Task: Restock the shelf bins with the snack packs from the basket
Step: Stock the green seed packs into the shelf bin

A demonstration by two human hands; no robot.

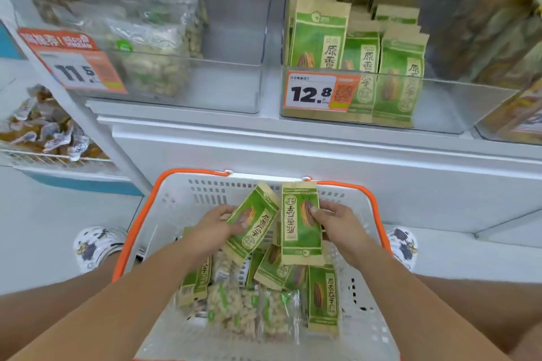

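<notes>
Both hands are working over the basket (176, 202), which is sitting on the floor just in front of the shelf unit, white with an orange rim.

Left hand (212, 228) is gripping a green seed pack (252, 221), thumb on its face and fingers curled behind it; the pack is tilting right, held above the basket contents. Right hand (337, 224) is gripping a second green pack (300, 221), thumb pressing its front, pack standing nearly upright with its print upside down. The two packs are sitting side by side, edges touching or almost touching.

More green packs (322, 299) are lying loose in the basket below the hands, mixed with clear peanut packs (234, 309) at the near side.

On the shelf beyond, the right clear bin (440, 108) is carrying rows of matching green packs (319, 35) standing upright at its left side, with a 12.8 price tag (315, 91) on its front. The left clear bin (228, 88) is carrying clear nut bags (152, 50) at its left side, behind an 11.5 tag (79, 67).

Far left, a wire tray (44, 155) is holding small wrapped snacks. Patterned shoes (93, 246) are showing on either side of the basket.
</notes>
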